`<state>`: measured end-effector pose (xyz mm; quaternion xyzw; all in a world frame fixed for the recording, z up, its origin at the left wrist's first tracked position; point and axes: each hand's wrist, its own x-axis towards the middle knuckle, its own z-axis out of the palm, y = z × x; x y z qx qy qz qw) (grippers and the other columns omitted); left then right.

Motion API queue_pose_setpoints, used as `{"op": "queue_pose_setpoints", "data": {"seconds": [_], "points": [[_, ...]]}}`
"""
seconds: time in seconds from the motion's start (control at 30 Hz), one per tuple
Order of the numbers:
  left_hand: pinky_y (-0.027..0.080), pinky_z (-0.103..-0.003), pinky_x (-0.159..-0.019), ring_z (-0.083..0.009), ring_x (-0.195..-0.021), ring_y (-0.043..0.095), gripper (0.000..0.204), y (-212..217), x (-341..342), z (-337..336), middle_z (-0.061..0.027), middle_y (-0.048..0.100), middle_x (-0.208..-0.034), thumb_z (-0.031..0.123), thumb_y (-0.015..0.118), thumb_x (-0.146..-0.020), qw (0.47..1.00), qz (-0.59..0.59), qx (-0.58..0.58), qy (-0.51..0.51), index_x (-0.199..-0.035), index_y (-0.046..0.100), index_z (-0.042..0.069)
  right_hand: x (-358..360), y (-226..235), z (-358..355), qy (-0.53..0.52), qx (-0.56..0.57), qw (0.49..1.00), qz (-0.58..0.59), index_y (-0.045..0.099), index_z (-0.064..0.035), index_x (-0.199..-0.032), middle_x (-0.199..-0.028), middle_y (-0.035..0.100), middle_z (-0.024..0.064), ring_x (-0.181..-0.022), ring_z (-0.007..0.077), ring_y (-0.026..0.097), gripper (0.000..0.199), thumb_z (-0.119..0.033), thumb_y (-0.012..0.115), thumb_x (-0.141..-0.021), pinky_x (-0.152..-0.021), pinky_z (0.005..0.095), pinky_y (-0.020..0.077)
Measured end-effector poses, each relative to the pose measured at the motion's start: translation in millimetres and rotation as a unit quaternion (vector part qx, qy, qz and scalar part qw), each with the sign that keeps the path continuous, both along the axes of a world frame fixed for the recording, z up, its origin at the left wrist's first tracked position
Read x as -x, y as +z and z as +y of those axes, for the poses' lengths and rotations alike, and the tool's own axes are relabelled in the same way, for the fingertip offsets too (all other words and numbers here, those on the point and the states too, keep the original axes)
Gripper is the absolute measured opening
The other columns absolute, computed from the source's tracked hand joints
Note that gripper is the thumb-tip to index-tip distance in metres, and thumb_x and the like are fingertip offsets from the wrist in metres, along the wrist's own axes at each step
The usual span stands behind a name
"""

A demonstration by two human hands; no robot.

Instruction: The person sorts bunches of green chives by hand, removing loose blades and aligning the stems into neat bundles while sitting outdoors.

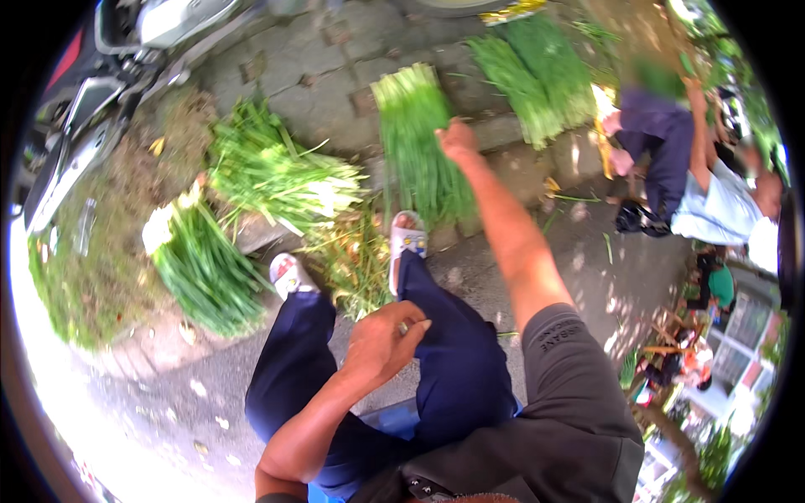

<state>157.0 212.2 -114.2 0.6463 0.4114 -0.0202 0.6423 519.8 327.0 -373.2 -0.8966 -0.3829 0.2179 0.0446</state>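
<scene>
Pavement: grey paving blocks [289, 84], some squares brownish, edged by a kerb [503, 172]; beyond the kerb, dark asphalt [587, 260] dappled with sunlight, glaring white toward the lower left.
Verge: a mossy, grassy patch [101, 268] at the left.
Middle bunch: chive-like greens [411, 117] lying across the paving and kerb, pale ends away from the person.
Right hand: at the right edge of the middle bunch [457, 140], fingers curled; blur hides whether it grips any leaves.
Left hand: above the knees [386, 339], fingers folded inward, thumb near the forefinger; whether it holds anything cannot be told.
Other greens: a loose, spread heap [272, 180] and a neater bunch [205, 268] to the left, two bunches side by side [537, 80] at the upper right.
Between the sandals: yellowing leaf trimmings [356, 260].
Seat: something blue [390, 419] beneath the person.
Roadside: a parked motorbike [176, 23] at the upper left; at the right, another person in a light blue top [717, 205], near a black bag [641, 218].
</scene>
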Motion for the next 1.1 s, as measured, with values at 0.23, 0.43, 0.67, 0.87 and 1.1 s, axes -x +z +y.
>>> {"op": "queue_pose_setpoints", "data": {"seconds": [0.23,0.43,0.67,0.87,1.1], "points": [[0.052,-0.029,-0.067,-0.0138,-0.074,0.063,0.026,-21.1,-1.1,-2.9,-0.0066,0.067,-0.089,0.025,0.066,-0.096,0.976,-0.07,0.108,0.175,-0.106,0.067,0.001,88.7,55.6,-65.0,0.0,-0.135,0.99,0.045,0.062,-0.0036,-0.107,-0.1,0.068,0.0213,-0.093,0.0384,0.066,0.035,-0.036,0.06,-0.095,-0.082,0.0492,0.052],[0.055,-0.031,-0.075,-0.0169,-0.085,0.064,0.045,-23.1,15.1,29.9,-0.0074,0.064,-0.111,0.045,0.054,-0.102,0.861,-0.221,0.264,0.374,-0.118,0.059,0.004,186.9,230.0,-73.0,0.031,-0.395,0.895,0.203,0.064,-0.0002,-0.11,-0.101,0.069,0.0161,-0.088,0.0277,0.068,0.037,-0.035,0.057,-0.1,-0.076,0.0381,0.0537],[0.05,-0.038,-0.09,-0.0229,-0.101,0.061,0.056,-22.0,30.0,42.8,-0.0108,0.061,-0.124,0.048,0.034,-0.106,0.835,-0.492,0.144,0.2,-0.139,0.048,0.005,291.2,371.1,-113.7,0.198,-0.634,0.721,0.198,0.06,-0.0047,-0.119,-0.122,0.062,0.0182,-0.115,0.0319,0.06,0.028,-0.023,0.055,-0.099,-0.096,0.0421,0.0502],[0.044,-0.046,-0.103,-0.0315,-0.127,0.051,0.063,10.2,36.1,16.4,-0.0091,0.051,-0.14,0.055,0.039,-0.102,0.73,-0.462,0.338,0.373,-0.148,0.036,0.012,323.1,278.8,-102.6,0.217,-0.48,0.787,0.32,0.061,-0.0045,-0.116,-0.122,0.061,0.0172,-0.12,0.0343,0.054,0.03,-0.028,0.049,-0.1,-0.102,0.046,0.0426],[0.034,-0.039,-0.114,-0.0227,-0.137,0.044,0.053,22.5,42.9,31.1,-0.0073,0.049,-0.144,0.043,0.034,-0.108,0.767,-0.382,0.308,0.413,-0.147,0.04,0.008,324.6,252.9,-79.6,0.138,-0.53,0.831,0.097,0.061,-0.0054,-0.112,-0.122,0.059,0.0161,-0.118,0.0363,0.051,0.029,-0.028,0.047,-0.1,-0.103,0.05,0.0389]]}}
